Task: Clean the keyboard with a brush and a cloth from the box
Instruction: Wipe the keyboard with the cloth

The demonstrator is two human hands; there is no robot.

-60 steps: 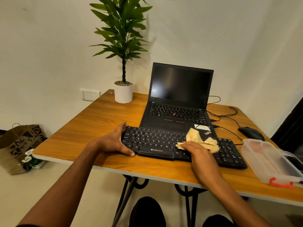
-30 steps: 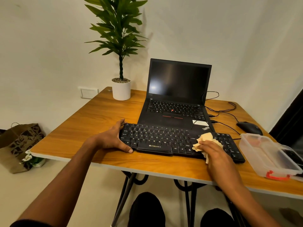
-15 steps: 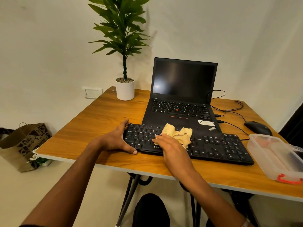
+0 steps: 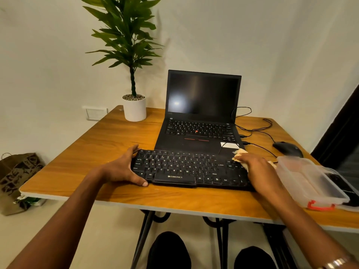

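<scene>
Head view: the left hand [image 4: 124, 169] clamps the left end of the keyboard [image 4: 186, 169], which lies mid-table before the laptop [image 4: 200, 121]. The right hand [image 4: 258, 169] presses the cloth [image 4: 240, 152] on its right keys. Wiping seems underway; no brush is visible. The box [image 4: 310, 183] sits just right, crowding that end.

The scene is viewed by one head-worn wide-angle camera, aimed forward and down from close above the near edge of the table [image 4: 120, 193].
</scene>
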